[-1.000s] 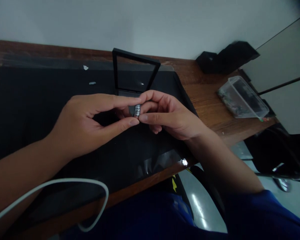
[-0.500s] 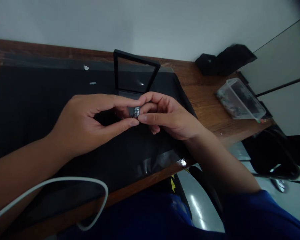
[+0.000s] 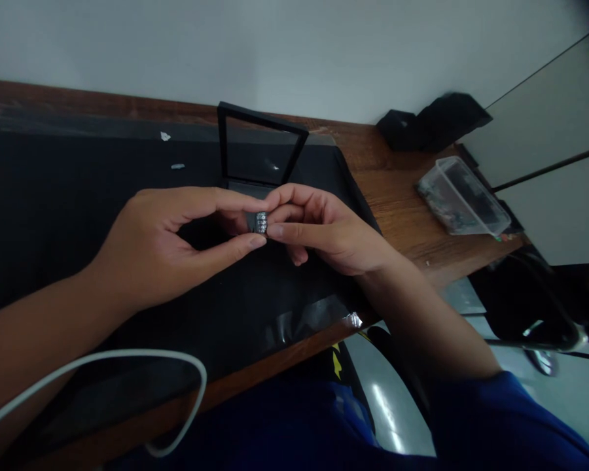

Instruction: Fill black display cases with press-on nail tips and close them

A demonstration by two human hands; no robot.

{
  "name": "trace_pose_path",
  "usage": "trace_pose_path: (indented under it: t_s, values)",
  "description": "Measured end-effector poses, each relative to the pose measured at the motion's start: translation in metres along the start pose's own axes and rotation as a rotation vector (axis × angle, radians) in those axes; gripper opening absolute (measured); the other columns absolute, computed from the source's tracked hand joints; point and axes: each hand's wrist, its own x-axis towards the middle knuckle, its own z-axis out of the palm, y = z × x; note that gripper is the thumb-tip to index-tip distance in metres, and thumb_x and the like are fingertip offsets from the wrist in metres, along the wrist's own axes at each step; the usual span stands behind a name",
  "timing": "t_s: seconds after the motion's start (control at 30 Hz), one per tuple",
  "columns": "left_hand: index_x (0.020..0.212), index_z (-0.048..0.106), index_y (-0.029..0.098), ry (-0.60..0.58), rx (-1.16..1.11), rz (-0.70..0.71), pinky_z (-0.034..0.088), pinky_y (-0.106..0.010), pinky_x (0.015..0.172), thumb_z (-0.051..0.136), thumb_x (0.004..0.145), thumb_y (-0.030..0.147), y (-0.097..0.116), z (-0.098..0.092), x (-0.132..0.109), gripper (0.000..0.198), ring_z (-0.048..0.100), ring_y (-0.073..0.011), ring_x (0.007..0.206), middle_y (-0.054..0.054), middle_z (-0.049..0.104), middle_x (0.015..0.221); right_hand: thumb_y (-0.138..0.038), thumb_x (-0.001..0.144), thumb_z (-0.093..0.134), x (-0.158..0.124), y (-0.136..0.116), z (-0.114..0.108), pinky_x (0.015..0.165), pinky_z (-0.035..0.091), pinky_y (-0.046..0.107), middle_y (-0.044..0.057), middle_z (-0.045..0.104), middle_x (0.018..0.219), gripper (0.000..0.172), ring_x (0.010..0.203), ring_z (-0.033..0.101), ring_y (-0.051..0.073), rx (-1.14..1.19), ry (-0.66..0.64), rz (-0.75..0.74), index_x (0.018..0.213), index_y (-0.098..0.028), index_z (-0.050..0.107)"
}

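Note:
Between my two hands is a small silver piece (image 3: 261, 222), rounded like a short barrel, with rows of dark marks around it. My left hand (image 3: 164, 242) has its index finger at the top of the piece and its thumb at the bottom. From the right, my right hand (image 3: 319, 229) pinches at the piece's edge with thumb and index finger, its other fingers curled behind. The fingers partly hide the piece. Just beyond the hands, a black frame (image 3: 222, 140) with a clear panel stands open on the black mat (image 3: 78, 170).
A white scrap (image 3: 165, 136) and a small grey bit (image 3: 177, 166) lie on the mat. Black boxes (image 3: 434, 121) and a clear plastic container (image 3: 464, 196) with small contents sit to the right. A white cable (image 3: 142, 353) loops at the front left.
The whole view has shifted slightly, so everything sits a little further left. The silver piece shows more of its marked face; both hands keep nearly the same hold.

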Motion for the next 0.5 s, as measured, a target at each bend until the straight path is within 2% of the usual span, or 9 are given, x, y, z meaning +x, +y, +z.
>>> trace_pose_path:
  t_s: [0.17,0.33,0.5]
  values:
    - [0.124,0.087,0.045,-0.001,0.001,0.083,0.072,-0.029,0.080,0.084,0.102,0.031,-0.0018,-0.0010,0.0029,0.026,0.086,-0.0176,0.083,0.011,0.090,0.099,-0.028,0.085,0.102,-0.0010,-0.0002,-0.0023,0.053,0.048,0.015,-0.005,0.078,0.088,0.042,0.064,0.062,0.004,-0.020,-0.016,-0.002,0.111,-0.017,0.071]
    - [0.122,0.087,0.047,-0.004,0.020,0.032,0.071,-0.030,0.083,0.082,0.102,0.036,0.0000,-0.0003,0.0017,0.023,0.086,-0.0189,0.084,0.012,0.089,0.099,-0.030,0.084,0.103,-0.0001,0.0013,-0.0044,0.054,0.048,0.015,-0.004,0.078,0.092,0.046,0.068,0.064,0.005,-0.053,-0.038,-0.013,0.114,-0.018,0.070]
    - [0.121,0.087,0.048,0.017,0.038,0.050,0.070,-0.033,0.082,0.085,0.101,0.037,-0.0006,-0.0006,0.0002,0.023,0.086,-0.0205,0.084,0.012,0.089,0.098,-0.027,0.082,0.103,0.0009,0.0026,-0.0051,0.053,0.047,0.016,-0.004,0.078,0.092,0.047,0.069,0.064,0.006,-0.051,-0.042,-0.027,0.113,-0.018,0.070]
